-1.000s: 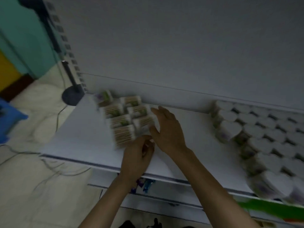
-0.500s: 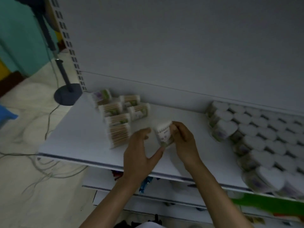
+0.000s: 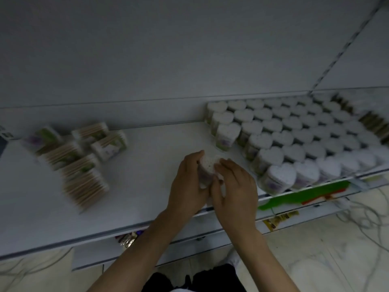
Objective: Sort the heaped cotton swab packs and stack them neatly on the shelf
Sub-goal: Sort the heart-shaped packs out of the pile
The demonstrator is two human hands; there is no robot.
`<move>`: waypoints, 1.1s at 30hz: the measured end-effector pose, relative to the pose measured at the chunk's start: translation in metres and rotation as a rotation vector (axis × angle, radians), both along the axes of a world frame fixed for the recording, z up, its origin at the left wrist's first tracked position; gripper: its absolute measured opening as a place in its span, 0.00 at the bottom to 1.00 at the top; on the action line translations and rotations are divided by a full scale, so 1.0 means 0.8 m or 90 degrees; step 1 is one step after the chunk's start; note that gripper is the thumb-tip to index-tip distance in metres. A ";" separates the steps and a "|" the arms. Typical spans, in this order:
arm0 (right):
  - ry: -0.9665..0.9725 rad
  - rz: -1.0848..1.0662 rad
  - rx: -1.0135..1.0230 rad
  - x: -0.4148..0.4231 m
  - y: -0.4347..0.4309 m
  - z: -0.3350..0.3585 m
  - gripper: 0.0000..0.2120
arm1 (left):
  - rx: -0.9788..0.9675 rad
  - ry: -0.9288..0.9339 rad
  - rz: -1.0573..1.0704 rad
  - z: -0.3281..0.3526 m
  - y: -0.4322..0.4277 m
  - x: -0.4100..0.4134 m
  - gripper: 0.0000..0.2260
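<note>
Nearest: left hand [image 3: 187, 186] and right hand [image 3: 235, 186], side by side above the front edge of the shelf [image 3: 151, 157]. Both curled round one pack [image 3: 207, 165], gripping its sides, white heart lid facing up between the two hands. Contact between pack and shelf: cannot tell. Right of the hands, near: heart packs [image 3: 299, 133] upright in tight rows, touching, running to the rear. Left of the hands, well apart: flat packs [image 3: 75, 159] in a loose, blurred cluster, several tilted. Beyond the hands: back panel [image 3: 168, 49].
</note>
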State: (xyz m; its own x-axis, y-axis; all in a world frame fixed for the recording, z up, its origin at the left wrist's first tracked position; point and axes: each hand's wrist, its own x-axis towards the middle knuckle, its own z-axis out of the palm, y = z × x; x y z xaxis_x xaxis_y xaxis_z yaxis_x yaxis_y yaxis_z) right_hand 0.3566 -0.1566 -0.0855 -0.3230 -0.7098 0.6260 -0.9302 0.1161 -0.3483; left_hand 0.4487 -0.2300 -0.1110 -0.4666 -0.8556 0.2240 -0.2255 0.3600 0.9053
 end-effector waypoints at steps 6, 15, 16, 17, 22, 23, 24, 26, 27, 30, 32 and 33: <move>0.111 -0.110 0.032 -0.039 -0.001 0.008 0.11 | -0.044 0.038 -0.063 0.008 -0.010 -0.046 0.32; 0.124 -0.066 0.041 -0.068 -0.018 0.016 0.12 | -0.149 -0.120 -0.026 -0.019 -0.036 -0.078 0.46; 0.123 -0.066 0.038 -0.069 -0.020 0.014 0.12 | -0.167 -0.150 -0.032 -0.025 -0.039 -0.081 0.45; 0.122 -0.064 0.036 -0.071 -0.021 0.012 0.12 | -0.174 -0.174 -0.039 -0.028 -0.041 -0.083 0.45; 0.112 -0.076 0.056 -0.075 -0.021 0.009 0.15 | -0.178 -0.165 -0.038 -0.031 -0.043 -0.083 0.42; 0.108 -0.082 0.057 -0.075 -0.022 0.009 0.15 | -0.182 -0.171 -0.032 -0.031 -0.042 -0.082 0.42; 0.104 -0.086 0.056 -0.075 -0.023 0.010 0.15 | -0.183 -0.179 -0.023 -0.030 -0.042 -0.082 0.41; 0.100 -0.082 0.059 -0.075 -0.024 0.011 0.15 | -0.182 -0.183 -0.011 -0.028 -0.041 -0.083 0.40; 0.100 -0.079 0.063 -0.075 -0.024 0.011 0.15 | -0.183 -0.182 -0.010 -0.028 -0.041 -0.083 0.40; 0.104 -0.075 0.067 -0.077 -0.023 0.011 0.14 | -0.202 -0.176 -0.015 -0.029 -0.040 -0.082 0.39; 0.105 -0.074 0.066 -0.078 -0.023 0.012 0.14 | -0.203 -0.182 -0.010 -0.030 -0.040 -0.082 0.39; 0.103 -0.074 0.069 -0.078 -0.022 0.012 0.14 | -0.200 -0.190 -0.009 -0.030 -0.040 -0.082 0.39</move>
